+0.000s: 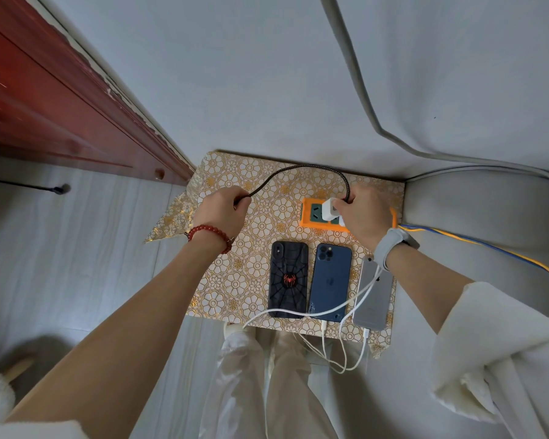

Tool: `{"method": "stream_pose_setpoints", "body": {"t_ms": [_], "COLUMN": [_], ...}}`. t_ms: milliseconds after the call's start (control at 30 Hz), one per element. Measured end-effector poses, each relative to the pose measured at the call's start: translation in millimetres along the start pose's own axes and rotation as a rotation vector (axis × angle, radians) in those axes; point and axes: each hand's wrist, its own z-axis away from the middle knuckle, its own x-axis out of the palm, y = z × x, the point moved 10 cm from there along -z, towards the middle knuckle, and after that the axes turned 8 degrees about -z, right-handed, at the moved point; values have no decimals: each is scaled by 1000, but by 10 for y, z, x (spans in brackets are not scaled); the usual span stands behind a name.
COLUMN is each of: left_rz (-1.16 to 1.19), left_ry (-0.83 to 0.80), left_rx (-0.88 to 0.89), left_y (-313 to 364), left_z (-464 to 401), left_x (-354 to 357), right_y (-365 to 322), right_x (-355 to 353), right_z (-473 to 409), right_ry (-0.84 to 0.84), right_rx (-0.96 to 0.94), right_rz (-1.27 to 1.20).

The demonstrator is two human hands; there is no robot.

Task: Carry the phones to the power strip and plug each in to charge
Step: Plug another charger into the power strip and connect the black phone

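The surface (235,280) wears a white cover with gold flower outlines. An orange-framed green power strip (311,217) sits under the right fingers (341,205), which pinch a white charger (329,209). The braided cable (298,169) is black. Nearer than the fingers: a black spider-web phone (288,278) with red spider, a blue phone (330,280), a silver phone (373,299).

— What did the right hand (363,217) cover?
— Part of the orange power strip (311,217); its right-hand sockets were hidden, as was the silver phone's (373,296) top corner under the wrist.
— And the braided cable (314,167)?
— Its left end vanished inside the left hand (222,212)'s grip. Whether the white charger (330,209) sat fully in its socket couldn't be told.
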Motion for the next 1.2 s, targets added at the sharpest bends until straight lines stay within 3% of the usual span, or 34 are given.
{"method": "stream_pose_setpoints", "body": {"t_ms": [200,667,900,1200], "left_rz": [0,35,64,40], "left_ry": [21,49,55,27], "left_rx": [14,6,-2,45], "left_y": [-25,48,94,8], "left_z": [16,-109,-136,-130], "left_x": [-14,37,32,50], "right_y": [-117,-80,-261,-131], "right_x": [73,93,274,204], "right_z": [155,124,128,128], "right_ry": [-5,24,-25,22], "right_rx": [-144,-105,-195,-113], "right_rz": [126,151,166,120]}}
